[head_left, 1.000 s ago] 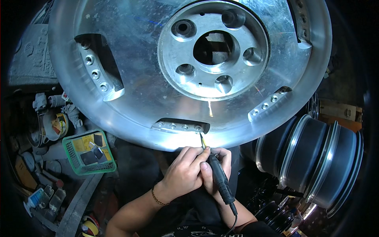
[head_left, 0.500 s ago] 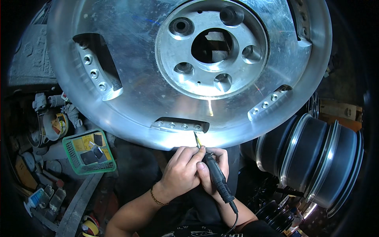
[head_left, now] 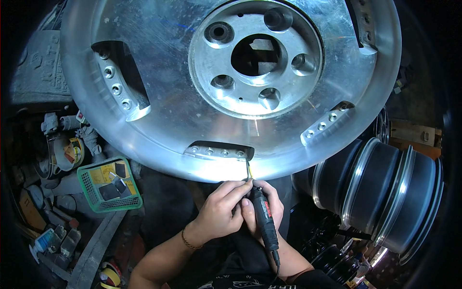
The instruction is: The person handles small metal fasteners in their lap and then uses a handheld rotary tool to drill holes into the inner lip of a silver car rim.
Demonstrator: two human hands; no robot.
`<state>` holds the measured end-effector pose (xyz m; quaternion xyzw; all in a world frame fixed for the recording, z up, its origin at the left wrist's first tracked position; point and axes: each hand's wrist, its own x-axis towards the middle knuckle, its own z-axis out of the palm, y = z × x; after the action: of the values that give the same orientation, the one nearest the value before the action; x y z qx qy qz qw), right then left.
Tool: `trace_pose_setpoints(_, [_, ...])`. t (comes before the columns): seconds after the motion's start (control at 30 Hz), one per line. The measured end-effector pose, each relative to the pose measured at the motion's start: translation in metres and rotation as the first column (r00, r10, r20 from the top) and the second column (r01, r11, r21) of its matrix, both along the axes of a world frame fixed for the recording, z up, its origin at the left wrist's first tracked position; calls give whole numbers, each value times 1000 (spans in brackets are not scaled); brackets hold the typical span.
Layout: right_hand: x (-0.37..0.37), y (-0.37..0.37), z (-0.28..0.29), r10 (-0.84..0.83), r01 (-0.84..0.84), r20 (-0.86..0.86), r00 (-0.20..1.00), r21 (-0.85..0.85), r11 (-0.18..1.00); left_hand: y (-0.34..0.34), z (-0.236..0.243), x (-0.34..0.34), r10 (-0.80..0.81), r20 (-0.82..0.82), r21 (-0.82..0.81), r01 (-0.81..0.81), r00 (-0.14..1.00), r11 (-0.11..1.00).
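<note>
On the left, a green basket [head_left: 87, 191] holds yellow and dark sheets [head_left: 102, 176], with small containers [head_left: 70, 240] near it. On the right, dark wheel rims [head_left: 371, 176] with shiny edges lie near a brown box [head_left: 409, 132]

Left forearm [head_left: 166, 255] and right forearm [head_left: 291, 259] slant up from the lower edge; left hand [head_left: 221, 207] and right hand [head_left: 275, 201] sit together below centre, fingers [head_left: 235, 192] curled.

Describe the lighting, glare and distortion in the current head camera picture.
Head view: glare nearly whites out the metal wheel along its near edge; head view: the green basket sits in dimmer light; head view: fisheye corners fall to black; head view: the black corded tool shows no obvious blur.
</note>
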<state>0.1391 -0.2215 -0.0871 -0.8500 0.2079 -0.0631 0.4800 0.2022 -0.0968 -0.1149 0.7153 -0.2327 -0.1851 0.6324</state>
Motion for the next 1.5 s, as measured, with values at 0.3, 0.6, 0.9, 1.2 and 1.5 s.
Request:
trace_pose_setpoints(0.3, [4, -2, 2, 70, -67, 57, 996, -58, 996, 7, 0, 2, -17, -283, -69, -3, 959, 998])
trace_pose_setpoints(0.6, [1, 4, 2, 117, -110, 75, 990, -90, 990, 11, 3, -2, 19, -373, -68, -48, 928, 997])
trace_pose_setpoints(0.9, [-14, 4, -9, 303, -292, 162, 939, -87, 953, 34, 63, -30, 186, -292, 315, -90, 938, 945])
trace_pose_setpoints(1.2, [-23, 20, -19, 242, -189, 302, 922, -196, 962, 45, 68, -92, -146, -953, -175, -87, 266, 981])
trace_pose_setpoints(1.5, [-16, 17, -19, 179, -126, 338, 924, -174, 977, 49, 67, -105, -327, -916, -394, -367, 233, 842])
